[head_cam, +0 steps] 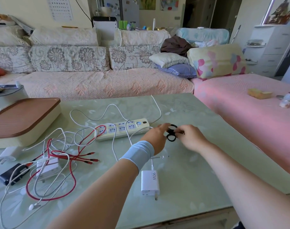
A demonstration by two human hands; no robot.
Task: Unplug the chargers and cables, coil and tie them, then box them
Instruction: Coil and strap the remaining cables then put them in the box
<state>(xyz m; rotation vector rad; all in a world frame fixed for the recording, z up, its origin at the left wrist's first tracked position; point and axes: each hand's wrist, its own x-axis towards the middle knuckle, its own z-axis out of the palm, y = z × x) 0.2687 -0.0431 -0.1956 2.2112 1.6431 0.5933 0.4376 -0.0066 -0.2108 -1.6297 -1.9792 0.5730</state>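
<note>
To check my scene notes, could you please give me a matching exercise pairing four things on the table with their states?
1 ties
2 90W charger
3 red cable
4 box

A far left, lid on
B pinched between left hand and right hand
C looped in a tangle
D lying alone, prongs toward the camera

Pairs: 1-B; 2-D; 3-C; 4-A

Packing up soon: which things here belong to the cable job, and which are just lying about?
Job: black ties held by left hand and right hand, power strip, 90W charger, red cable, white cables, lidded box.
Lying about: pillows, yellow box.
</note>
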